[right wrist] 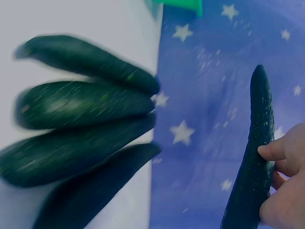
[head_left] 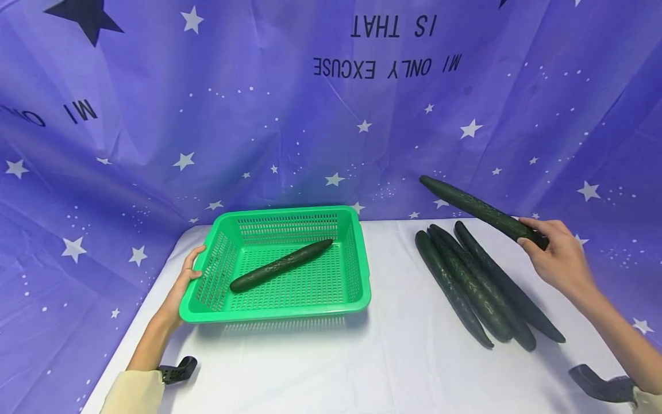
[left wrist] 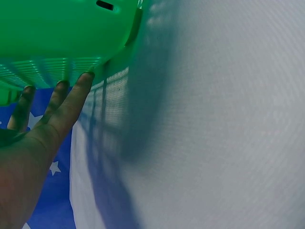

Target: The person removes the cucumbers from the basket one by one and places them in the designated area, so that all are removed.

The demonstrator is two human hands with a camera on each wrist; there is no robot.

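Note:
A green plastic basket (head_left: 284,313) with slotted walls stands on the white table, and one cucumber (head_left: 281,265) lies diagonally inside it. My left hand (head_left: 178,287) holds the basket's left side, its thumb at the rim. In the left wrist view, extended fingers (left wrist: 71,102) touch the outer wall below the rim. At the right, my right hand (head_left: 561,256) grips another cucumber (head_left: 478,208) near one end, raised above the table and pointing up to the left. Below it several cucumbers (head_left: 465,282) lie side by side; in the right wrist view these cucumbers (right wrist: 86,105) look blurred.
The white tablecloth (head_left: 393,356) covers the table. A purple-blue curtain (head_left: 289,138) with stars and printed words hangs behind the table and down its left side. Dark wrist mounts (head_left: 178,370) are strapped at both forearms.

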